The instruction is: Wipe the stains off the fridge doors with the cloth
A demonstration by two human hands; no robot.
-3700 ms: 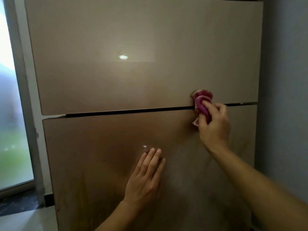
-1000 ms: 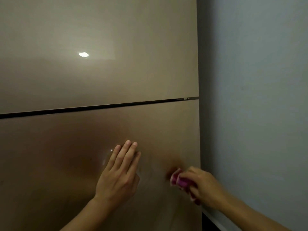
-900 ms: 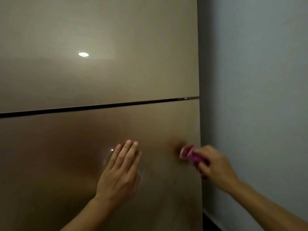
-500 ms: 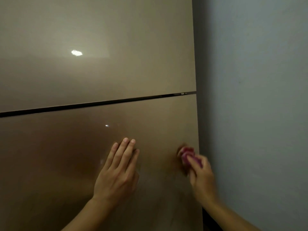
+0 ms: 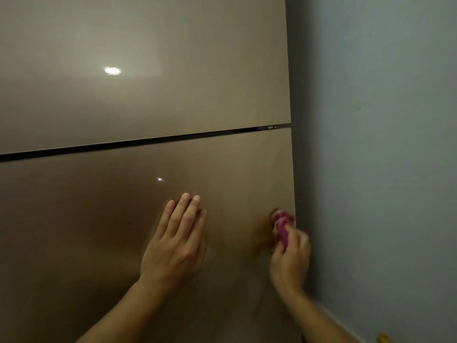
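Wiping along the lower fridge door (image 5: 123, 243), the right hand (image 5: 290, 258) grips a bunched pink cloth (image 5: 282, 225) at the door's right edge, apparently pressed to it; the left hand (image 5: 176, 246) rests flat, fingers straight, to the cloth's left.

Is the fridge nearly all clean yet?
Not quite. The upper door looks shiny, with no marks that I can see. Right now the right hand grips the pink cloth against the right edge of the lower door, and the left hand lies flat on it. Faint dull patches seem to show below the hands, so that part is probably left.
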